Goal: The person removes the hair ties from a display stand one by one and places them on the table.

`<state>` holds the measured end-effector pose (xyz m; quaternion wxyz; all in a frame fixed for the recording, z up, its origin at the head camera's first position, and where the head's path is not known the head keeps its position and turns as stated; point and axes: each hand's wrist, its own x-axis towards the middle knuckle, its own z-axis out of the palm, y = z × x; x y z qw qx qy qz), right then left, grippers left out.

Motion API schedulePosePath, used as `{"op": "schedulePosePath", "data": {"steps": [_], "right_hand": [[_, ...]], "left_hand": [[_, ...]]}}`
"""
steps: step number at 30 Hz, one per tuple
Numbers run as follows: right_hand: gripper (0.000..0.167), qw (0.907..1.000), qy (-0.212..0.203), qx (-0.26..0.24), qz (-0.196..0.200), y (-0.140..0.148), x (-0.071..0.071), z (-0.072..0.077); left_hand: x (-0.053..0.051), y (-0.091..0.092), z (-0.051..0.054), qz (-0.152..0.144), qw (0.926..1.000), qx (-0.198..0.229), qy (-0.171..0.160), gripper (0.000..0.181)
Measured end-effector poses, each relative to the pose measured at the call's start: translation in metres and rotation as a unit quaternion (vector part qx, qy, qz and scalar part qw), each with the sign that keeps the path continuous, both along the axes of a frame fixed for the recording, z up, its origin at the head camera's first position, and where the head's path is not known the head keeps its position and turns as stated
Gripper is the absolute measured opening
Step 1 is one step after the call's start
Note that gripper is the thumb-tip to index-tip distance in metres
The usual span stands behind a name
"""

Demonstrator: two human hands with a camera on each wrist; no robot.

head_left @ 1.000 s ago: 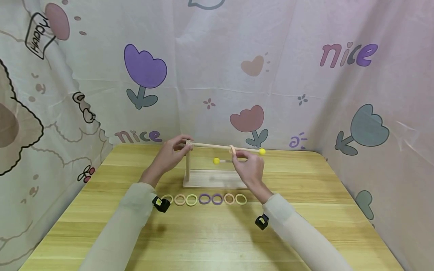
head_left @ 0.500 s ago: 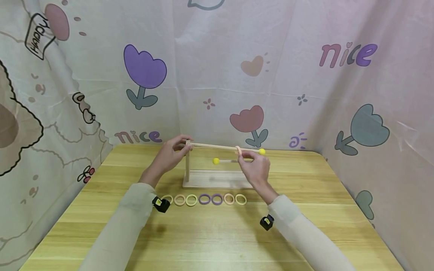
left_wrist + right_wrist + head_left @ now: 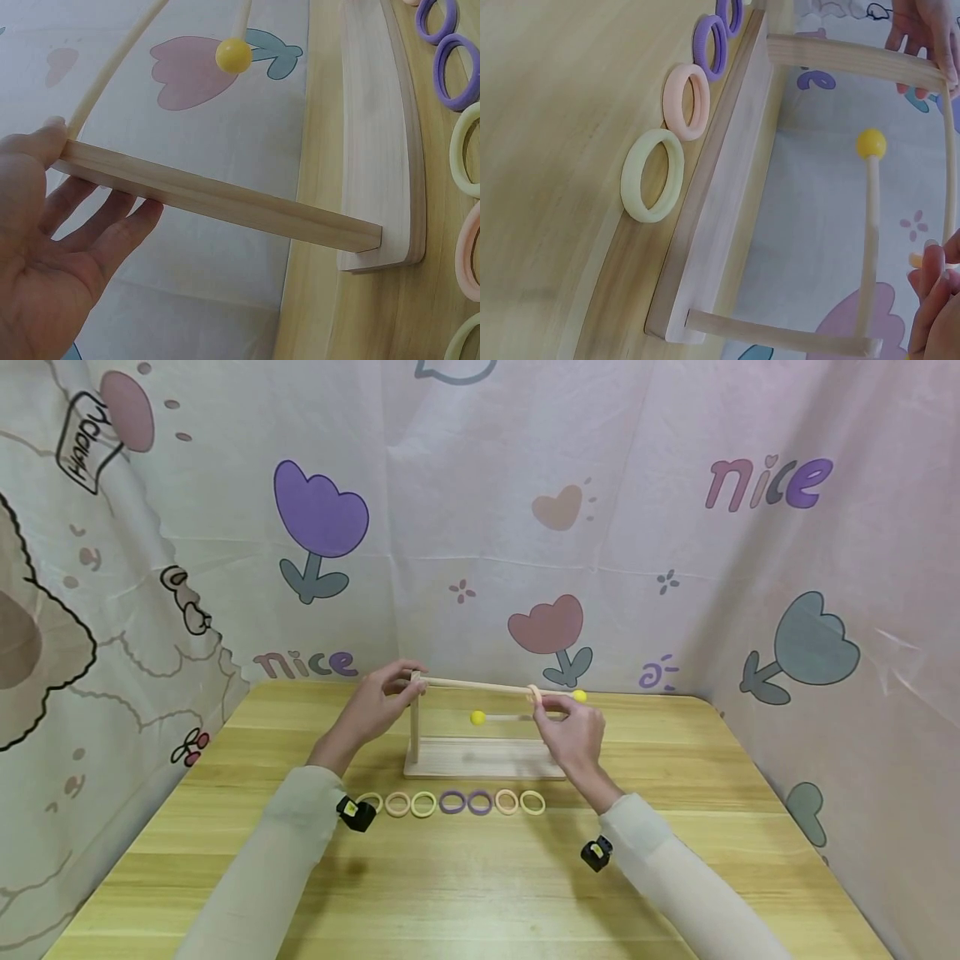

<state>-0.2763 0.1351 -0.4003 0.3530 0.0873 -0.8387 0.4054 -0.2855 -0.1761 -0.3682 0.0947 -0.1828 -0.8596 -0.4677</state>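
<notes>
A wooden stand (image 3: 480, 758) has two uprights, each with a horizontal rod tipped by a yellow ball. My left hand (image 3: 375, 700) grips the top of the left upright (image 3: 225, 196), thumb above and fingers beneath. From there the upper rod (image 3: 476, 684) runs right to its yellow ball (image 3: 580, 696). My right hand (image 3: 576, 731) pinches a peach hair tie (image 3: 534, 694) that is around the upper rod, short of the ball. In the right wrist view the right hand's fingers mostly hide this hair tie. The lower rod (image 3: 870, 240) points left, with its ball (image 3: 871, 143) at the free end.
In front of the stand, several hair ties lie in a row on the wooden table (image 3: 480, 893): pale yellow (image 3: 532, 802), peach (image 3: 507, 802) and purple (image 3: 480, 802) ones among them. A printed cloth (image 3: 450, 527) hangs behind the table.
My right hand has moved right along the upper rod with the peach hair tie, closer to the yellow ball. The left hand has stayed on the upright.
</notes>
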Motion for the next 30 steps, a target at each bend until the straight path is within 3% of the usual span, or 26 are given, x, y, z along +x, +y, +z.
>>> {"op": "schedulePosePath", "data": {"steps": [17,30], "right_hand": [[0.011,0.9996,0.024,-0.001,-0.012,0.010,0.001,0.000],[0.012,0.9998,0.004,-0.007,-0.016,0.021,-0.001,-0.002]], "left_hand": [[0.000,0.000,0.000,-0.001,1.0000,0.002,0.000,0.034],[0.001,0.000,0.000,-0.003,1.0000,0.004,0.007,0.032]]}}
